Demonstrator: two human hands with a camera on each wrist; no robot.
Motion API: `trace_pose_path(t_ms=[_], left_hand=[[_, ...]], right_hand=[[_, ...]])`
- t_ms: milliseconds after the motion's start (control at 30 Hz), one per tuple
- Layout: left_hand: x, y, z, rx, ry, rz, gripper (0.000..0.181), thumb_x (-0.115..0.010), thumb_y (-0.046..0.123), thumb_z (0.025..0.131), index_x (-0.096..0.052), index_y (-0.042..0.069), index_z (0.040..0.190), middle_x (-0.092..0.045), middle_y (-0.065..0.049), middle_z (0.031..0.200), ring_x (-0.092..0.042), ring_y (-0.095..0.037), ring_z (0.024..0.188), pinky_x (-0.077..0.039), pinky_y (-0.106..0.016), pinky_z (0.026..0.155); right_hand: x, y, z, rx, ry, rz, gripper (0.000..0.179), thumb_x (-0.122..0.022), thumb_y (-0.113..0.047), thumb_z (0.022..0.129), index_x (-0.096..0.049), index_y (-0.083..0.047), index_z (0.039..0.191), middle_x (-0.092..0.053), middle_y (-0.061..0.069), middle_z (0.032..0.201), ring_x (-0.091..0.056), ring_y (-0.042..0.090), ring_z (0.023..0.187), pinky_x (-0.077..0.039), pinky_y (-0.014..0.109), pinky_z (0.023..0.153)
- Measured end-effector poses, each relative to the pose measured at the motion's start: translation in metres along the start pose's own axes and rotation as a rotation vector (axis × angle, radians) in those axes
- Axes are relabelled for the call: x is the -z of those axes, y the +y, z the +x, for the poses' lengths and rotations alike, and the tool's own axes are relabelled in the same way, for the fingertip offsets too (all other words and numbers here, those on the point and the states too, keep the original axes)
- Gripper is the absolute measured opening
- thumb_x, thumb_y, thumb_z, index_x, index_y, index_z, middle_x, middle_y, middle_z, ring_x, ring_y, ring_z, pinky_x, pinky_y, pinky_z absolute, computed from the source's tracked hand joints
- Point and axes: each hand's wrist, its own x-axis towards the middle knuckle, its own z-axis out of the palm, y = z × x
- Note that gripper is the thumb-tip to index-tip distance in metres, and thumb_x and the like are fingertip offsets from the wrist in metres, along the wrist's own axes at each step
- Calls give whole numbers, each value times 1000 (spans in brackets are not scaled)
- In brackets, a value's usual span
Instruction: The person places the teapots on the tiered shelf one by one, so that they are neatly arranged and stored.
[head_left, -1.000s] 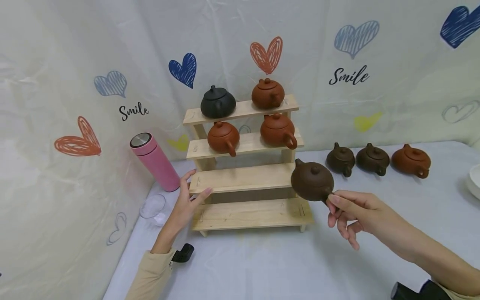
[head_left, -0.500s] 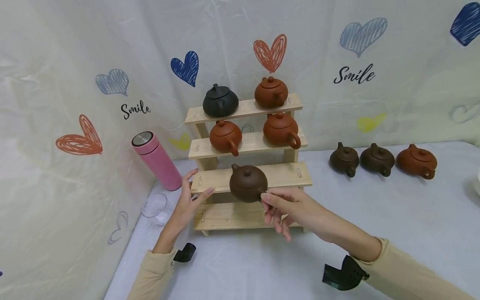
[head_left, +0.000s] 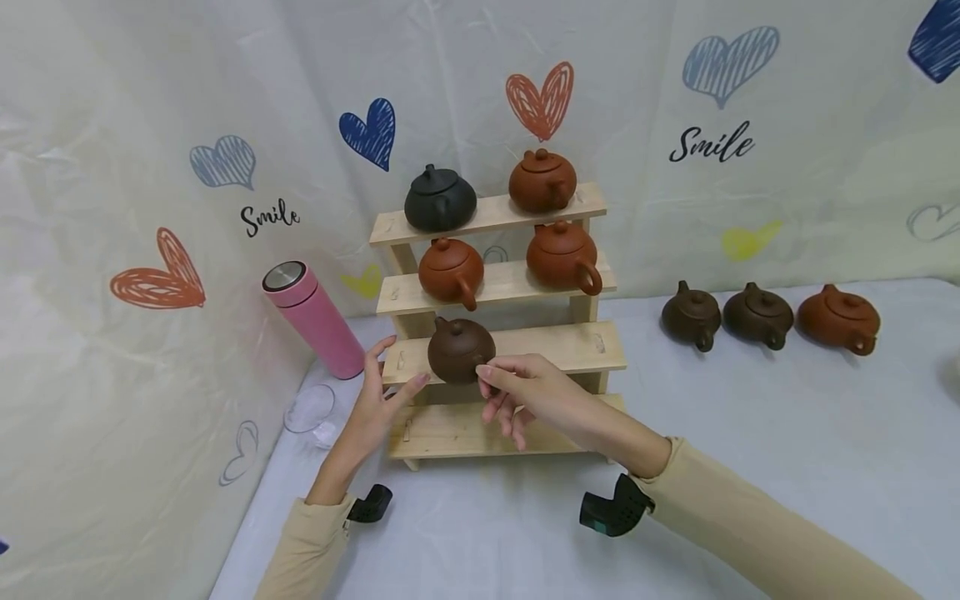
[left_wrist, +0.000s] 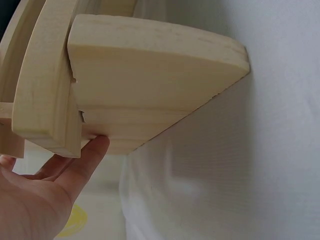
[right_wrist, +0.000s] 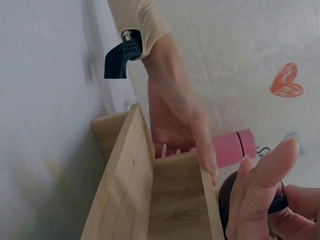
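Note:
A dark brown teapot (head_left: 459,350) is over the left part of the third tier of a wooden stepped stand (head_left: 558,348). My right hand (head_left: 543,396) pinches its handle between thumb and fingers, with the spout facing away. In the right wrist view only a dark edge of the pot shows past the fingers. My left hand (head_left: 371,408) grips the left end of that tier, thumb on the front edge. The left wrist view shows its fingers (left_wrist: 82,167) against the stand's side. Above stand a black teapot (head_left: 440,200) and several reddish-brown teapots (head_left: 542,182).
Two dark brown teapots (head_left: 690,317) and a reddish-brown one (head_left: 837,320) stand in a row on the white-covered table at right. A pink flask (head_left: 318,325) stands left of the stand, near a clear round dish (head_left: 309,408). A printed curtain hangs behind.
My right hand has carried the dark brown teapot left, from beside the stand's right end to the left part of the third tier. My left hand keeps its hold on the stand.

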Motion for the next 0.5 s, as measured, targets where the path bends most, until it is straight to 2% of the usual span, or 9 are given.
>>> trace_pose_path(t_ms=[200, 500], left_hand=[[0, -1, -1, -11, 1, 13, 83, -68, 17, 102, -11, 13, 162, -41, -25, 144, -50, -36, 132, -37, -53, 110], [0, 0, 0, -10, 6, 15, 83, -69, 17, 101, -13, 13, 162, -42, -25, 143, -50, -37, 132, -37, -54, 111]], right_hand=[[-6, -2, 13, -3, 12, 31, 32, -50, -26, 113, -58, -2, 94, -68, 10, 80, -57, 14, 57, -50, 26, 49], [-9, -3, 15, -6, 17, 51, 31, -49, -25, 113, -58, -2, 94, -69, 8, 79, -56, 14, 56, -49, 25, 48]])
